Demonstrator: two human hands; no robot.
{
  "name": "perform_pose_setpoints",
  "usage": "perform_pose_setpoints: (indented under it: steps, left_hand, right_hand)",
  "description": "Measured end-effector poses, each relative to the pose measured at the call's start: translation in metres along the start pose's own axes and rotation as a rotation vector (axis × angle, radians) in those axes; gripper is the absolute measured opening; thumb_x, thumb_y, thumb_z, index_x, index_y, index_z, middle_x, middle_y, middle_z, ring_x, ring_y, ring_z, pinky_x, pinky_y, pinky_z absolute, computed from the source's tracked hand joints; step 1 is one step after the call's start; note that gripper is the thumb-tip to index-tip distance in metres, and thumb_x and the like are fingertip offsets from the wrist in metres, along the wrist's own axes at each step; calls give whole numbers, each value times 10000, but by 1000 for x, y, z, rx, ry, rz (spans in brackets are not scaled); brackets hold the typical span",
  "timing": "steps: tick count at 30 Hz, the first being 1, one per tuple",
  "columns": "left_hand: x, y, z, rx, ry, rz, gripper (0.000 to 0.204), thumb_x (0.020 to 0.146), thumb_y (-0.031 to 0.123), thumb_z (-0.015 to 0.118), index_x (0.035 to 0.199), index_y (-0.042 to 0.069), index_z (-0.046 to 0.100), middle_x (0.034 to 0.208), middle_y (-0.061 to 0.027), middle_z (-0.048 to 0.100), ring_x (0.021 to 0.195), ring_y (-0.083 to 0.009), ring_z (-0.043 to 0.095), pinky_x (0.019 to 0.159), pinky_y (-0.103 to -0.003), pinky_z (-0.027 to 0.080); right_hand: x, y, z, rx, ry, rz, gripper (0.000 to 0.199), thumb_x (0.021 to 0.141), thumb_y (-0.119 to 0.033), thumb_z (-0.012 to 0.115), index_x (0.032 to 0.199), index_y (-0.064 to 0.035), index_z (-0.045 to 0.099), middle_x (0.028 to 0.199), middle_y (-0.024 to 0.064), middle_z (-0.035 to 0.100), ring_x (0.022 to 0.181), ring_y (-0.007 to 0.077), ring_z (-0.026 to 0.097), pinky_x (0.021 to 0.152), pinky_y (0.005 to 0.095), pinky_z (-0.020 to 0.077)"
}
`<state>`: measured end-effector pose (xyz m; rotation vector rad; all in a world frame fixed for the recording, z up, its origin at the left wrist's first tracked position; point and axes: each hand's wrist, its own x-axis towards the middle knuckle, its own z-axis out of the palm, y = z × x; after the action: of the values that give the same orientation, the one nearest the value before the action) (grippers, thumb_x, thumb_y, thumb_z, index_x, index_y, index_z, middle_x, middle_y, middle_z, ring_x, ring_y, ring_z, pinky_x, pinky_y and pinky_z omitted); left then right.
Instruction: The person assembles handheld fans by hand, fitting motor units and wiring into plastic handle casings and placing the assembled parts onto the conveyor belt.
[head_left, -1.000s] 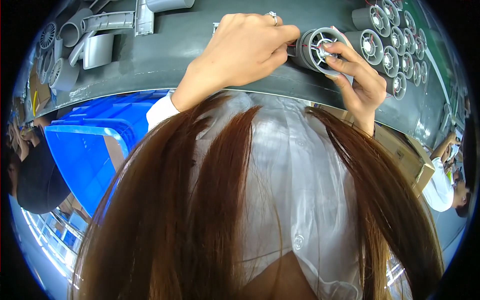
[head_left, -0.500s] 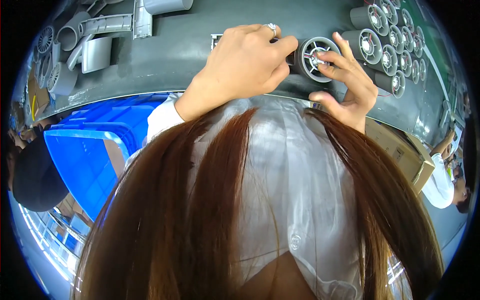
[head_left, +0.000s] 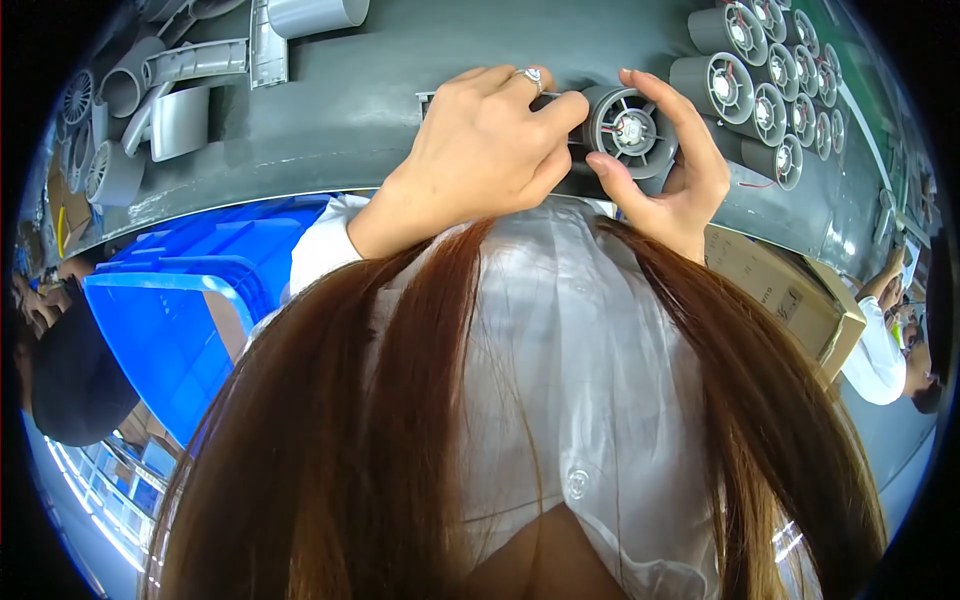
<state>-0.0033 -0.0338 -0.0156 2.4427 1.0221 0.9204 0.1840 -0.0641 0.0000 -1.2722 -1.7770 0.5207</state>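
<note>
Grey work surface (head_left: 380,110) spans the top of the view, curved by the lens. Blue plastic crate (head_left: 170,310) sits below its near edge on the person's left; brown cardboard box (head_left: 790,295) on the right.

Cluster of grey plastic housing parts and curved duct pieces (head_left: 150,100) lies at far left of the surface. Row of grey cylindrical fan units with pale hubs (head_left: 765,90) stands at far right, well apart from the hands.

Left hand (head_left: 480,150), ring on one finger, arches over the surface with fingers curled; fingertips press against the left side of the grey cylindrical fan housing with a white-centred rotor (head_left: 628,128). What lies under the palm is hidden.

Right hand (head_left: 670,170) cups that housing from the right and below, thumb and forefinger wrapped about its rim, grip closed on it. The housing sits near the surface's front edge, open face toward the camera.

Judgement: a fitting or seating step on this one unit, the left hand's pinch working at its side. The next move likely calls for a steady right-hand hold while the left presses or aligns squarely.
</note>
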Motion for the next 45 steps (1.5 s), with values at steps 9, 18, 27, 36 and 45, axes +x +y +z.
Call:
perform_pose_setpoints:
  steps: [9, 18, 27, 36, 45]
  left_hand:
    - [-2, 0, -1, 0, 37, -42, 152, 670, 130, 637, 821, 117, 643, 765, -45, 632, 646, -240, 616, 580, -359, 494]
    - [-3, -2, -7, -110, -51, -84, 134, 705, 102, 596, 830, 111, 642, 771, -18, 629, 650, -236, 608, 587, -366, 499]
    - [-4, -5, -9, -211, -85, -142, 96, 733, 83, 582, 818, 81, 626, 777, -45, 626, 647, -256, 593, 577, -383, 481]
    - [3, 3, -17, -178, -82, -75, 72, 716, 26, 588, 786, 12, 580, 880, -120, 653, 672, -291, 588, 598, -356, 470]
    - [8, 1, -16, -68, 203, 174, 179, 565, 36, 618, 740, 72, 605, 780, -54, 632, 552, -225, 546, 496, -326, 438]
  right_hand:
    - [4, -8, -3, -64, -21, -62, 567, 571, -21, 788, 1091, 105, 601, 1078, 198, 661, 1032, 265, 640, 915, 338, 488]
    - [5, -8, -2, -148, 11, -91, 540, 514, -115, 841, 1012, -23, 656, 971, 104, 687, 839, 241, 680, 741, 311, 556]
    - [6, -9, 0, -151, 23, -110, 536, 497, -130, 844, 987, -30, 654, 940, 101, 685, 796, 251, 674, 700, 312, 558]
    - [10, -15, -9, -142, 43, -173, 536, 514, -122, 847, 999, -13, 645, 951, 122, 683, 810, 260, 676, 706, 314, 562]
    - [17, -35, -19, -193, 15, -304, 593, 531, -51, 852, 1047, 123, 616, 1023, 214, 672, 933, 266, 672, 816, 320, 545]
